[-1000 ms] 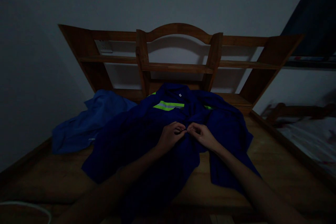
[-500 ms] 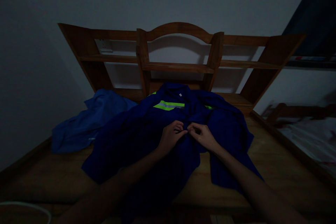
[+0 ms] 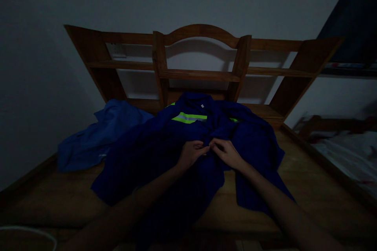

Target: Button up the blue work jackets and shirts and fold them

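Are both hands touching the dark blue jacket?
Touching. In the head view, the left hand and right hand both rest on the dark blue jacket, their fingers pinching its front cloth where they meet.

Dark blue matt cloth work jacket (image 3: pixel 165 157) with shiny yellow-green reflective stripe (image 3: pixel 188 118), lighter blue crumpled cloth garment (image 3: pixel 100 137), brown wooden bed platform (image 3: pixel 297 180), seemingly smooth, brown wooden headboard shelf (image 3: pixel 200 74)

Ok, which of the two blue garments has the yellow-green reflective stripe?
The darker blue jacket spread in the middle under both hands, striped below its collar. The lighter blue garment heaped to its left shows none.
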`<state>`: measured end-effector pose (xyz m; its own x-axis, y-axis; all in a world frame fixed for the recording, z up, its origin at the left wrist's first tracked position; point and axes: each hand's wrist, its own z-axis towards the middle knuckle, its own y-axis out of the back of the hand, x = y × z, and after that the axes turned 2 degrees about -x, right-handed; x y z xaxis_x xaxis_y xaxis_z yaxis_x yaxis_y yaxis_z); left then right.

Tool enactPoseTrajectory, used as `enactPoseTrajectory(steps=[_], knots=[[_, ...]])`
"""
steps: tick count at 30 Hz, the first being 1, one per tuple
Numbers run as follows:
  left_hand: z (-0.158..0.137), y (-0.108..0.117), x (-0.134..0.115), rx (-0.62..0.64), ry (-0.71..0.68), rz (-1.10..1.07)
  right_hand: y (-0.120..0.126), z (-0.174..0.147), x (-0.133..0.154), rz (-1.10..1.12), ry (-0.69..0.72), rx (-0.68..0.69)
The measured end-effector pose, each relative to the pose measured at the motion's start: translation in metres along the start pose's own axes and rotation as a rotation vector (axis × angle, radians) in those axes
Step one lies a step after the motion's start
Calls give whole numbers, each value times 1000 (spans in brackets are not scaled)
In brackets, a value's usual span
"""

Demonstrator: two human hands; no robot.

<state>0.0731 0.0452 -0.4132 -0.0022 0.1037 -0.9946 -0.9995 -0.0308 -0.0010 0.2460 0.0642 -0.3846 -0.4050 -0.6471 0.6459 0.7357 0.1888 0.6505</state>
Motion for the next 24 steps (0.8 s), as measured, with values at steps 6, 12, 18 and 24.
enactPoseTrajectory(steps=[6, 12, 18, 24], knots=[[-4, -1, -12, 21, 5, -22, 4, -1, 5, 22, 36, 15], [0, 0, -5, 29, -5, 10, 1, -2, 2, -28, 45, -13], [2, 3, 1, 26, -40, 110, 2, -1, 1, -80, 21, -93], [5, 5, 5, -37, 28, 125, 5, -2, 5, -75, 24, -140]])
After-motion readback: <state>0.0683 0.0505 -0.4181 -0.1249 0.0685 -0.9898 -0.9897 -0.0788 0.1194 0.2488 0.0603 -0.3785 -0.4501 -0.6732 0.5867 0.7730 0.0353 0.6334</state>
